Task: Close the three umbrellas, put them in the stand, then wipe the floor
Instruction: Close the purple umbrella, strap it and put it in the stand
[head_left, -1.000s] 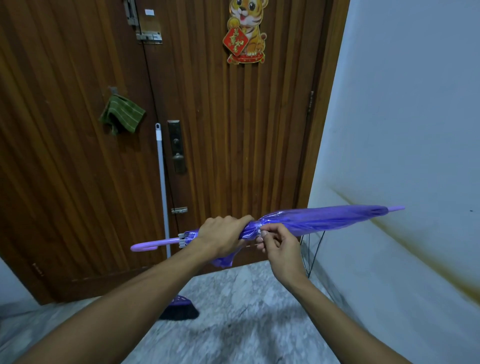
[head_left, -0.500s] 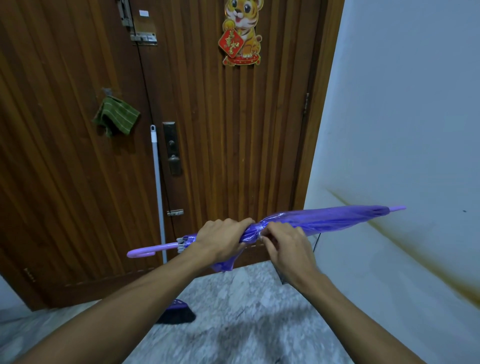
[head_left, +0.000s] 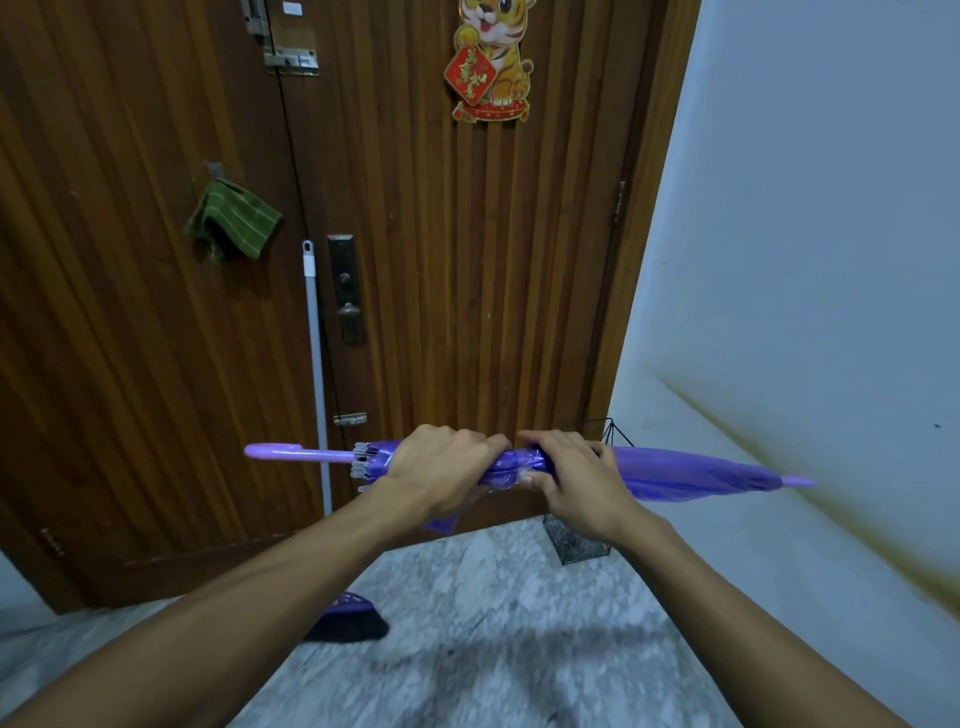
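A closed purple umbrella (head_left: 691, 475) lies level in front of me, handle to the left, tip to the right. My left hand (head_left: 441, 465) grips its folded canopy near the rib ends. Beside it, my right hand (head_left: 569, 475) grips the canopy at the middle, fingers wrapped over the top. Partly hidden behind the umbrella, a black wire umbrella stand (head_left: 576, 540) sits on the floor in the corner between door and wall. A green striped cloth (head_left: 234, 221) hangs on a hook on the door. The other umbrellas are out of view.
A wooden door (head_left: 467, 286) fills the background, with a white wall (head_left: 805, 260) at right. A broom with a grey pole (head_left: 316, 364) and dark head (head_left: 348, 623) leans against the door. The floor (head_left: 493, 623) is grey marble.
My right hand has gone from pinching the canopy's edge to wrapping over it. The view has shifted, and the wire stand's base now shows below the umbrella.
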